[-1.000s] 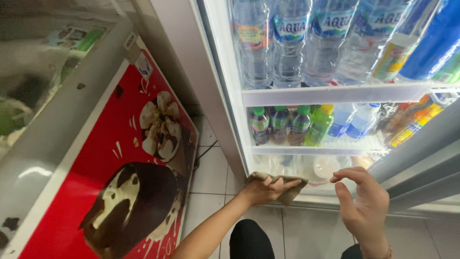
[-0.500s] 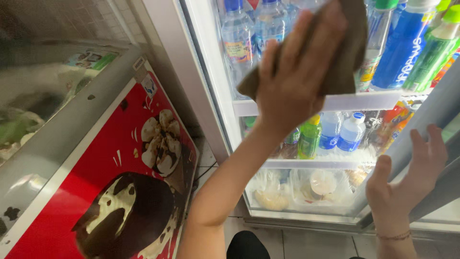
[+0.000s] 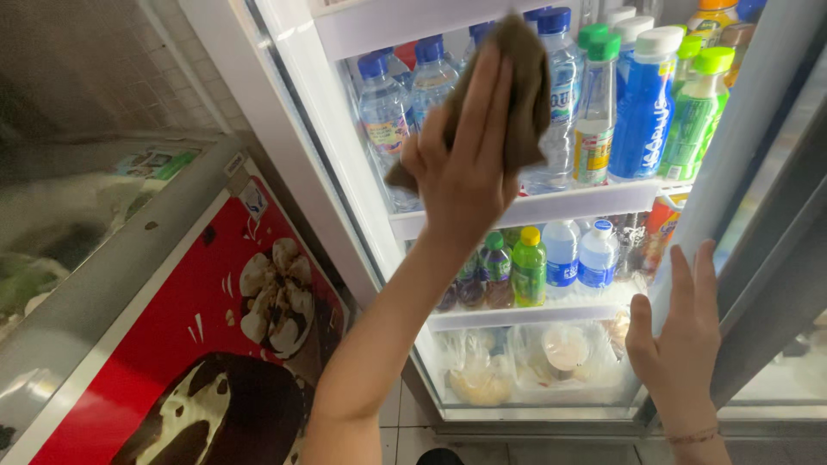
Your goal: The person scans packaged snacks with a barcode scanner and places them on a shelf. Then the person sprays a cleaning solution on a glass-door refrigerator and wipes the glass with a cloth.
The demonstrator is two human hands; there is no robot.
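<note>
Brown cloth (image 3: 521,95), pressed flat under the left hand (image 3: 465,168) against the glass door (image 3: 517,258); right hand (image 3: 676,340), fingers spread, laid open on the door's lower right edge.

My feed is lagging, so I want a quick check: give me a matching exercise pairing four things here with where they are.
Things:
1. cloth
2. right hand
3. freezer
4. green bottle

Places:
A. flat against the cooler's door edge
B. on the middle shelf
C. under the left hand, on the glass
D. left of the cooler

Pairs: 1-C, 2-A, 3-D, 4-B
</note>
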